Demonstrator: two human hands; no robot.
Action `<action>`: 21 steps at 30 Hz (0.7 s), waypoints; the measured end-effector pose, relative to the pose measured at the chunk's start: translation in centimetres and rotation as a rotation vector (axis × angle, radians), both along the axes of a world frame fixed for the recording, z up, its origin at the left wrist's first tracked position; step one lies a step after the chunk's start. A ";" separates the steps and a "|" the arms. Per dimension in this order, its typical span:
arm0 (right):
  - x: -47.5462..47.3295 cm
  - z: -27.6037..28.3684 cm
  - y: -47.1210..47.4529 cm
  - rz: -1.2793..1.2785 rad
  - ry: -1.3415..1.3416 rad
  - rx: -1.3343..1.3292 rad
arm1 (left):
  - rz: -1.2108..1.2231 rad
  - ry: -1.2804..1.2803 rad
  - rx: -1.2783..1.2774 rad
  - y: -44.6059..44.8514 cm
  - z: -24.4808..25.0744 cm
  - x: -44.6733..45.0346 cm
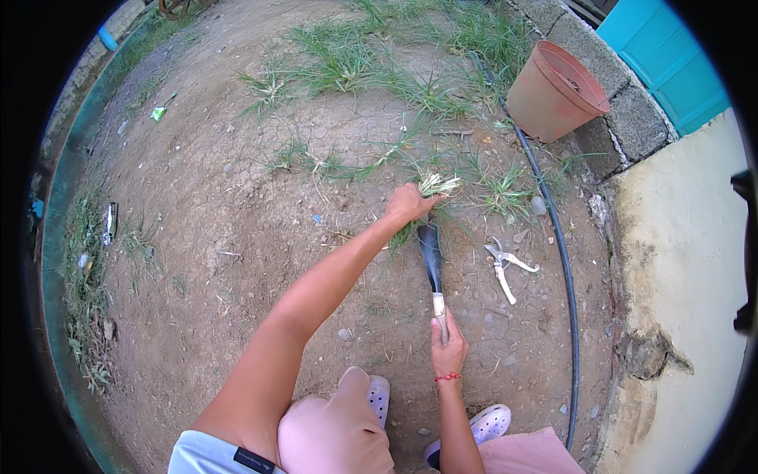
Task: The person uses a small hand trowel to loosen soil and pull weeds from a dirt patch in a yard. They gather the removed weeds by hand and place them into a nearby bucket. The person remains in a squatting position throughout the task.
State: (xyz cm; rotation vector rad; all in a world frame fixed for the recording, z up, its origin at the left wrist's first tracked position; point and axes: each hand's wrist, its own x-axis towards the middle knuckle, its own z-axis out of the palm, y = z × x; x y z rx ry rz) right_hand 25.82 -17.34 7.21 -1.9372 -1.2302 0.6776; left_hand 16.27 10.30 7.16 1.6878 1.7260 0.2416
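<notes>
My left hand (pixel 410 204) grips a bunch of grass (pixel 437 185), its pale stem ends pointing up and to the right. Green blades hang below the fist. In my right hand (pixel 448 346) is the light-coloured handle of a machete (pixel 431 255). Its dark blade points away from me, and the far end is hidden beneath the left hand and the grass. A pair of pruning shears (pixel 505 265) with white handles lies on the soil to the right of the blade, jaws apart.
Grass tufts (pixel 340 62) grow ahead, with a smaller tuft (pixel 506 192) near my hands. A black hose (pixel 559 231) runs along the right, beside a plastered wall (pixel 681 249). A tilted terracotta-coloured pot (pixel 553 92) rests against concrete blocks (pixel 639 124). Litter (pixel 111 223) lies left.
</notes>
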 end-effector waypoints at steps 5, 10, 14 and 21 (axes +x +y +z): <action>2.8 -0.9 -0.8 -0.093 -0.075 0.044 | -0.116 0.190 0.011 -0.1 -0.7 3.6; 5.9 -2.1 0.5 -0.351 0.105 -0.015 | -0.039 0.072 -0.104 2.2 -2.9 -0.2; 5.2 -2.4 5.4 -0.598 0.275 0.147 | 0.123 -0.216 -0.159 3.4 -3.9 -4.1; -2.2 -3.2 7.9 0.032 -0.011 -0.024 | 0.292 -0.550 -0.376 4.4 -2.5 -4.0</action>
